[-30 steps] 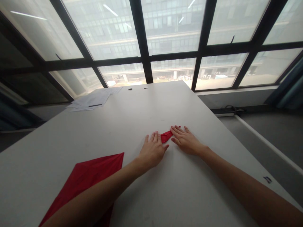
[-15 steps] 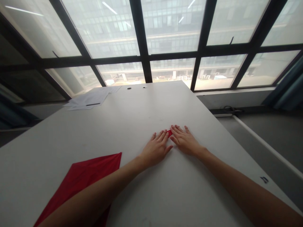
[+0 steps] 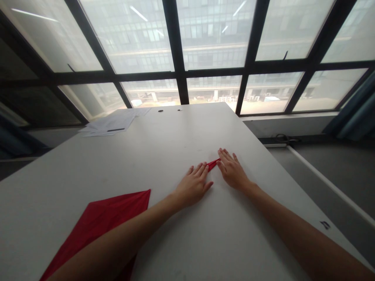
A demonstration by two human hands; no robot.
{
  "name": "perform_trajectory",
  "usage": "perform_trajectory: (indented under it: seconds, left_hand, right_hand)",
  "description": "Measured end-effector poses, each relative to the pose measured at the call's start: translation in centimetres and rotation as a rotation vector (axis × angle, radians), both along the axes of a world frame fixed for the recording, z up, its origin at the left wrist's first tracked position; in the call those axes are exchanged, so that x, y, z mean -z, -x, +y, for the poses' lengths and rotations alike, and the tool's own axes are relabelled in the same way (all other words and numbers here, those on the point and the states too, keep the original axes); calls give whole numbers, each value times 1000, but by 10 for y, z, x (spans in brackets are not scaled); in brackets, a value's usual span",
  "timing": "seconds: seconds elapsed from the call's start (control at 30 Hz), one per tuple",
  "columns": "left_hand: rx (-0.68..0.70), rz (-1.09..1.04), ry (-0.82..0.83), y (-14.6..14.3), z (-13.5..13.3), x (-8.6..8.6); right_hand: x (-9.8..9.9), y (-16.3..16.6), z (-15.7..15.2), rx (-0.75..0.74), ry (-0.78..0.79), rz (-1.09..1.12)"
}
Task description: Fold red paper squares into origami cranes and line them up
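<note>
A small piece of red cloth lies on the white table, mostly covered by my hands, so its full shape is hidden. My left hand rests flat on its left part, fingers stretched out and thumb apart. On its right tip lies my right hand, also flat with the fingers extended. Between the two hands a narrow, pointed strip of the cloth shows. Under my left forearm, a larger red cloth is spread at the lower left, partly hidden by the arm.
Sheets of paper with a dark pen on top lie at the table's far left. Near the far edge is a round dark cable hole. A small dark mark sits by the right edge. Large windows stand behind the table.
My right hand has slid right and slightly away from me, uncovering more of the small red cloth. My left hand has stayed nearly in place.
</note>
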State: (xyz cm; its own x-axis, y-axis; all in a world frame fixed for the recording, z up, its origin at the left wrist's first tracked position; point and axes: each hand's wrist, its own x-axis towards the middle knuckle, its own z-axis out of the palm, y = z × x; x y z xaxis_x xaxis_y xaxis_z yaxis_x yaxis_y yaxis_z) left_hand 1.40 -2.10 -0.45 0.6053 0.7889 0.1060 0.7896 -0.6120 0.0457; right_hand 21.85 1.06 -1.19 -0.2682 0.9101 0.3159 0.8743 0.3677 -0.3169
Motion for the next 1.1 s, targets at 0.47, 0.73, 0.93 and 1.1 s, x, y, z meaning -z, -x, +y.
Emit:
perform_trajectory:
  seconds: [0.47, 0.73, 0.93, 1.1]
  left_hand:
    - [1, 21, 18, 2, 1, 1]
    - [10, 11, 8, 3, 2, 1]
    - [11, 7, 9, 3, 2, 2]
    - [6, 9, 10, 3, 2, 2]
  right_hand:
    - [-2, 16, -14, -216, 126, -205]
    - [2, 0, -1, -52, 149, -182]
    - [4, -3, 1, 13, 144, -160]
    - [4, -2, 1, 15, 146, -147]
